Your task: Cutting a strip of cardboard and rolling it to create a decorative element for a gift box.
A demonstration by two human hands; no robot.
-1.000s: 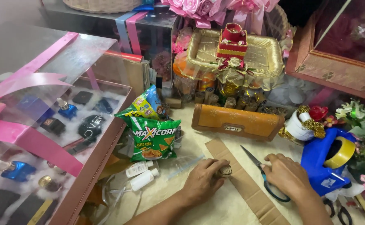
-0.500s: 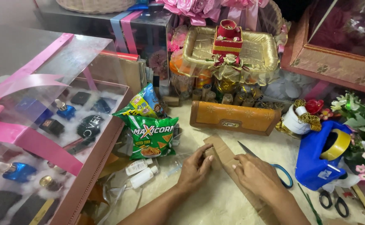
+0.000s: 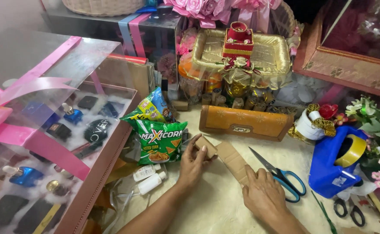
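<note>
Head view: both hands work a brown cardboard strip [image 3: 229,157] lying on the cream table surface [image 3: 216,208], between a green snack bag [image 3: 159,141] and blue-handled scissors [image 3: 281,175]; the left hand [image 3: 194,162] grips the strip's far end, thumb on one side and fingers curled over the other, pinching it so that the end stands folded up off the table; the right hand [image 3: 263,195] lies palm down on the strip's near end, fingers together and flat, pressing it against the surface. Just beyond the strip rests a long tan clutch purse [image 3: 244,122] with a metal clasp; behind it stands a gold fabric tray [image 3: 268,56] bearing a small red box. To the right, a blue tape dispenser [image 3: 333,169] holds a yellowish roll; black-handled scissors [image 3: 346,210] lie near it. At the left, a clear-lidded gift box [image 3: 47,130] with pink ribbon holds small bottles and dark cases; two small white bottles [image 3: 148,177] lie beside the left wrist.
</note>
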